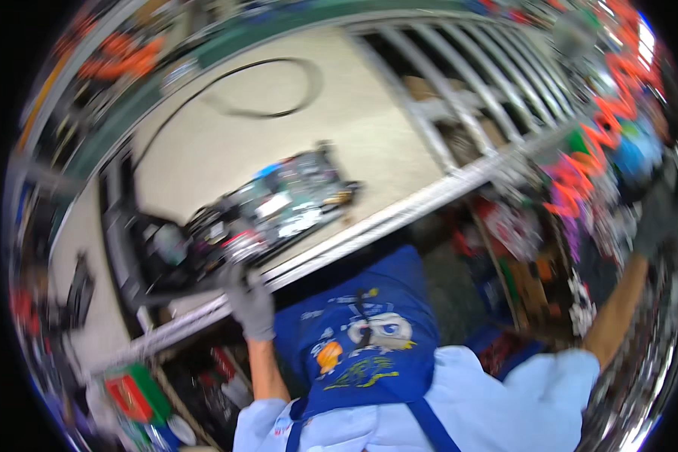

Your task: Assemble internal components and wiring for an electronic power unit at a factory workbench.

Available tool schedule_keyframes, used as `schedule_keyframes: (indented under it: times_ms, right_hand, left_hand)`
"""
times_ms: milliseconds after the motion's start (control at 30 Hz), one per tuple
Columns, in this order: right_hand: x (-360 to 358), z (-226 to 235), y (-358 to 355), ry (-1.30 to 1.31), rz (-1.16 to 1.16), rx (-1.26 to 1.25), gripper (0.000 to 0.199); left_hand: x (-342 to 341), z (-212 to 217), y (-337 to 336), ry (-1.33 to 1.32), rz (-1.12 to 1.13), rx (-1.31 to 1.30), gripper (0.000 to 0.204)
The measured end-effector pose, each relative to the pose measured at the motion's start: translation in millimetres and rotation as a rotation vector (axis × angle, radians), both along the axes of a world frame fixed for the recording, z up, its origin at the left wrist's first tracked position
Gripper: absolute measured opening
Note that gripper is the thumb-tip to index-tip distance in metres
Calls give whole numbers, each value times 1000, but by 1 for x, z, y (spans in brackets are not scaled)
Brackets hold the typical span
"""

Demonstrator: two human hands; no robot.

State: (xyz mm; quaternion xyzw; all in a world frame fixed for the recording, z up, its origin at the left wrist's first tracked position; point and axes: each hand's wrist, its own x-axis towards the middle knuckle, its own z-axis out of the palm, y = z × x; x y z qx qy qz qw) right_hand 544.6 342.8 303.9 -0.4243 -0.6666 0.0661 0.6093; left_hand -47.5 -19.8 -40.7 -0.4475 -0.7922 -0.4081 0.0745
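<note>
My left hand [252, 307], in a grey glove, is at the bench's front edge with its fingers closed on the near edge of a black plastic housing [124, 248]. Exposed circuit boards [297, 192] lie against that housing, with small silver, blue and red parts on them. From the housing a black cable [233, 69] runs out in a loose loop over the bench top. My right arm stretches far out to the right. The gloved right hand [659, 215] is dark and blurred near the picture's rim, close to coiled orange hoses, so its fingers cannot be made out.
The pale bench top [377, 143] ends in a metal rail along its front. To its right lies a rack of metal rollers [467, 94]. Coiled orange hoses [606, 124] hang at the right. A small black part [80, 290] rests at the left. Below are bins with mixed parts.
</note>
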Motion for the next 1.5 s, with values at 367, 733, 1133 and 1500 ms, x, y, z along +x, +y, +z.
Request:
schedule_keyframes:
  times_ms: [367,733,1133,1500]
  right_hand:
    - [-471,-98,-54,-1140,984,38,18]
    - [-649,-180,-76,-1638,1249,349,13]
    - [-710,-178,-82,-2064,1401,-146,24]
    - [-717,-179,-100,-2127,1423,-122,21]
  left_hand:
    - [-1,24,-5,84,152,53,27]
    - [-1,23,-1,161,109,-94,23]
    - [-5,17,-9,95,-20,-221,18]
    - [-10,15,-14,162,-86,-146,16]
